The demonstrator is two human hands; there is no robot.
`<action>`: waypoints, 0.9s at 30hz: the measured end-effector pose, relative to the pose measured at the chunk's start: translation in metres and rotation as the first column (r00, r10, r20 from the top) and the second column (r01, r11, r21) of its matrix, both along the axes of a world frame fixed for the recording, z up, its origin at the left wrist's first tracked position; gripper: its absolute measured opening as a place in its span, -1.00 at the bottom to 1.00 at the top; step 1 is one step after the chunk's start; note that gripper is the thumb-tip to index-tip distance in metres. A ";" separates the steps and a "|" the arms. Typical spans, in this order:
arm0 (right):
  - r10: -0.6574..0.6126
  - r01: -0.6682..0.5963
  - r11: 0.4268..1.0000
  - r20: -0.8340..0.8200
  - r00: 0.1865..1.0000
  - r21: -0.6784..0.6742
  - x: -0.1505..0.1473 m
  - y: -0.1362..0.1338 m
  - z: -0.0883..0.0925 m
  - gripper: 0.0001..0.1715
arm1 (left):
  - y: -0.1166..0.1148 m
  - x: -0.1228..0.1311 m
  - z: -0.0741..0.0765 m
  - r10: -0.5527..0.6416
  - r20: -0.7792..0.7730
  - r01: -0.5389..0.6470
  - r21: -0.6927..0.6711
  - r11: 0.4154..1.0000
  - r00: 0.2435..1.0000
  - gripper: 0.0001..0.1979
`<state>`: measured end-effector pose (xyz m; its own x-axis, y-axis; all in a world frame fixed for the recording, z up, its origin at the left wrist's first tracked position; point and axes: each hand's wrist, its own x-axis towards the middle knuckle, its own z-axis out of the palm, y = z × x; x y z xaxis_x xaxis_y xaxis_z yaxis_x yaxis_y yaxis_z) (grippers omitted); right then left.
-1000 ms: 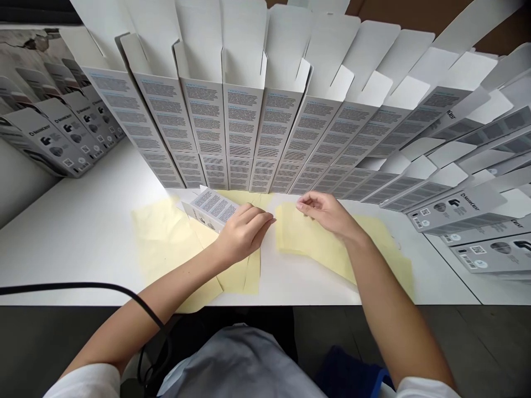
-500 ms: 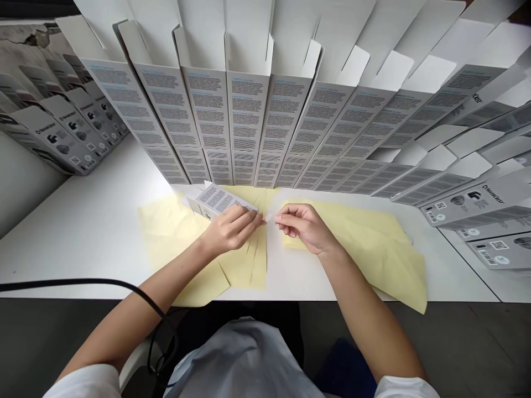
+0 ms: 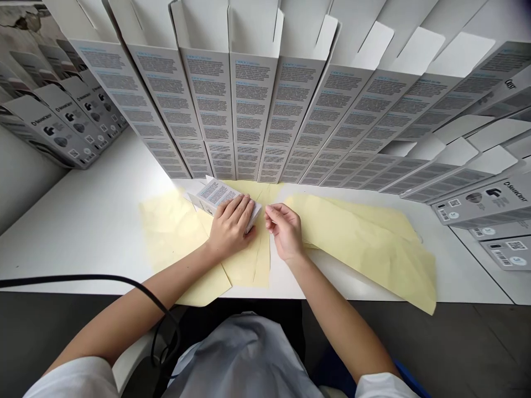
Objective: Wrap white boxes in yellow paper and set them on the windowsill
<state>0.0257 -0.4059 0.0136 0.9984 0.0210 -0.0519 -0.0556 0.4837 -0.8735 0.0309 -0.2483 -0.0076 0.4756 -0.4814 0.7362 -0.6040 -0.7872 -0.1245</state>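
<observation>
My left hand (image 3: pixel 233 225) lies over a small printed carton (image 3: pixel 218 191), its fingers across the top and the thumb at the near right side. The carton rests tilted on yellow paper sheets (image 3: pixel 249 265), with white flaps sticking up at its left end. Just right of the carton, my right hand (image 3: pixel 285 229) is closed in a pinch. Whatever its fingertips hold, if anything, is too small to make out.
A tall row of grey printed boxes (image 3: pixel 253 105) with raised white flaps stands along the back. More boxes (image 3: pixel 485 199) are on the right and others (image 3: pixel 62 124) at the far left. A yellow sheet (image 3: pixel 373 243) overhangs the table's front edge. A black cable (image 3: pixel 103 278) crosses at left.
My right hand has moved left and closer to the carton's right end. My left hand's fingers have shifted up over the carton. The small translucent piece between the hands no longer shows.
</observation>
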 end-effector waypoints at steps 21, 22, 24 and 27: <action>0.057 -0.058 0.998 -0.141 0.988 -0.001 0.004 0.008 -0.020 -0.63 | -0.001 -0.001 0.000 -0.012 -0.060 0.006 -0.094 0.996 0.998 -0.54; 0.054 -0.057 0.998 -0.140 0.989 -0.014 0.003 0.008 -0.020 -0.62 | -0.001 -0.001 -0.001 -0.011 -0.062 0.005 -0.096 0.995 0.998 -0.54; 0.040 -0.046 0.998 -0.135 0.990 -0.039 0.002 0.008 -0.020 -0.62 | -0.001 -0.001 -0.001 -0.008 -0.073 0.001 -0.096 0.995 0.997 -0.54; 0.014 -0.026 0.995 -0.126 0.992 -0.096 0.001 0.009 -0.019 -0.59 | 0.000 -0.002 -0.002 -0.005 -0.111 -0.005 -0.096 0.995 0.994 -0.52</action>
